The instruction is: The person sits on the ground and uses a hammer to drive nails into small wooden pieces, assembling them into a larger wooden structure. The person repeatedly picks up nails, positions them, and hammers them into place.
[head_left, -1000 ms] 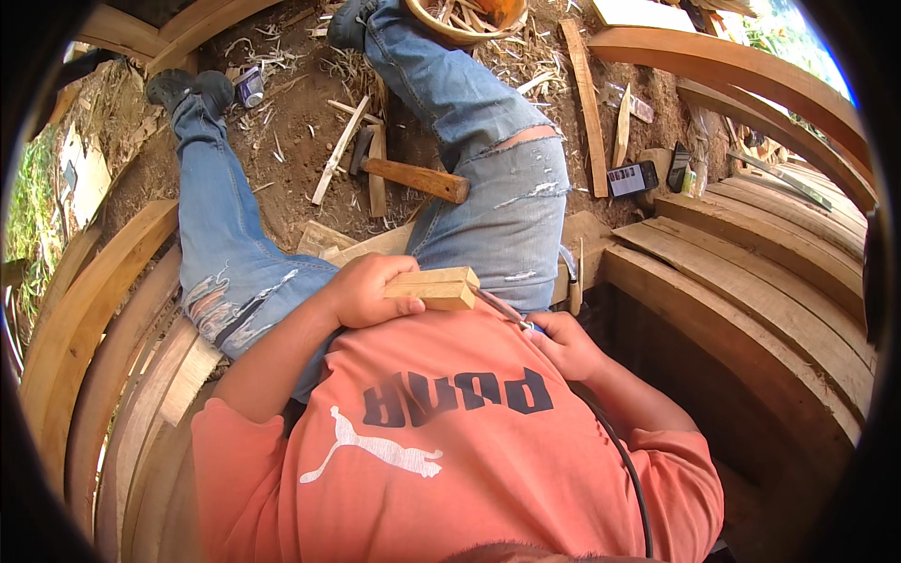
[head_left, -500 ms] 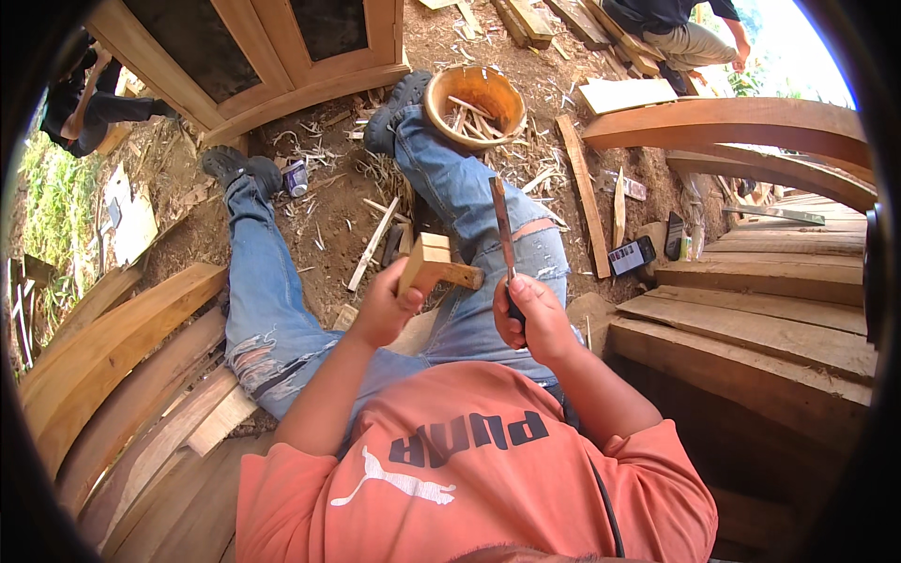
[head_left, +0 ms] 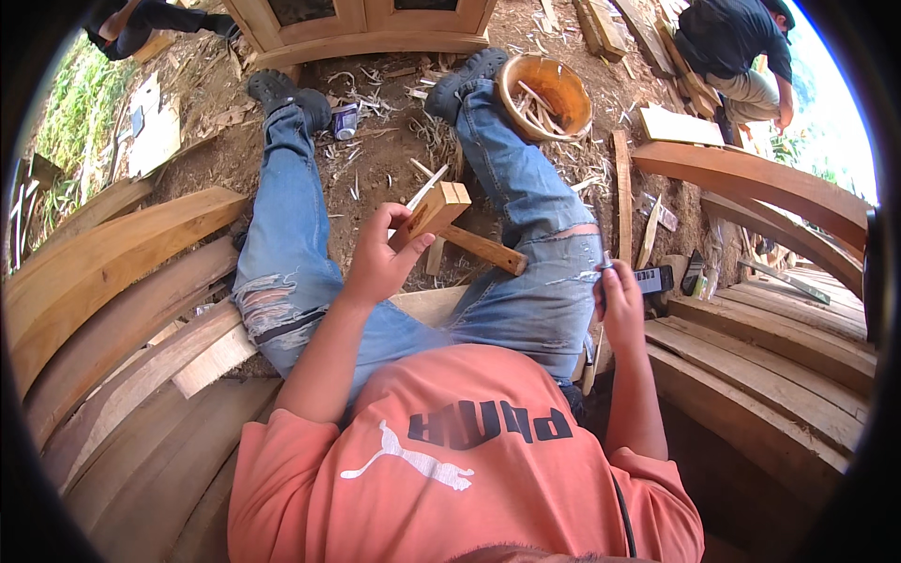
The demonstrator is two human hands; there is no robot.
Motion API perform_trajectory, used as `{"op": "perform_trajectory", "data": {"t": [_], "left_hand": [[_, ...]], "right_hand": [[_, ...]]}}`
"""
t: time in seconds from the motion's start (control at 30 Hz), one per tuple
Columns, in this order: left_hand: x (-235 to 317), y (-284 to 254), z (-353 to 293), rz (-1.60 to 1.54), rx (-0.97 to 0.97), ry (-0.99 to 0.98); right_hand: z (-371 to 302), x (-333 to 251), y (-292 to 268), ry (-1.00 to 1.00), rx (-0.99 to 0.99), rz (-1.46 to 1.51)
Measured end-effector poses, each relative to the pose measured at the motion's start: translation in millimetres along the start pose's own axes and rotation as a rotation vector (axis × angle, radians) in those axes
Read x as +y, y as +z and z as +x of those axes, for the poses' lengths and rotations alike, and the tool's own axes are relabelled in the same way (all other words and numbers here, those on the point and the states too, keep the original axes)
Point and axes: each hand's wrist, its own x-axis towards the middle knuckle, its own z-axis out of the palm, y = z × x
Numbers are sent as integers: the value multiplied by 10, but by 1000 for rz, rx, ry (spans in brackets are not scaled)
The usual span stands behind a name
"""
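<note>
A wooden mallet point(head_left: 486, 250) is in my left hand point(head_left: 383, 253), gripped by its block-shaped head between fingers and thumb. Its round handle slants down to the right, over my right thigh. My right hand point(head_left: 620, 298) is closed beside my right knee around a chisel point(head_left: 607, 264); only a small part with a metal end shows above the fingers, and the long blade is not clearly visible. A phone point(head_left: 654, 279) lies just right of that hand, partly behind it.
An orange bucket point(head_left: 544, 98) holding wood offcuts stands by my right foot. Curved timbers point(head_left: 122, 235) lean at the left, more planks point(head_left: 770, 328) at the right. A framed wooden cabinet piece point(head_left: 366, 38) stands ahead. One person point(head_left: 737, 56) sits far right, another far left.
The chisel was upright in front of me; my right hand has carried it right, toward the phone, and its blade no longer stands up. The mallet has turned, showing more handle. The view has shifted.
</note>
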Motion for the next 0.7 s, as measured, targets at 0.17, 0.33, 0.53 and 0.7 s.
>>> {"op": "perform_trajectory", "data": {"t": [0.17,0.33,0.53,0.7], "left_hand": [[-216,13,-59,-215,-55,-173],[-326,-23,-9,-421,-137,-201],[-72,-200,78,-455,-168,-116],[-85,-316,78,-419,-142,-113]], "right_hand": [[422,1021,-833,27,267,-758],[501,1950,-971,400,91,-986],[521,2464,-725,530,32,-950],[552,2334,-678,548,37,-950]]}}
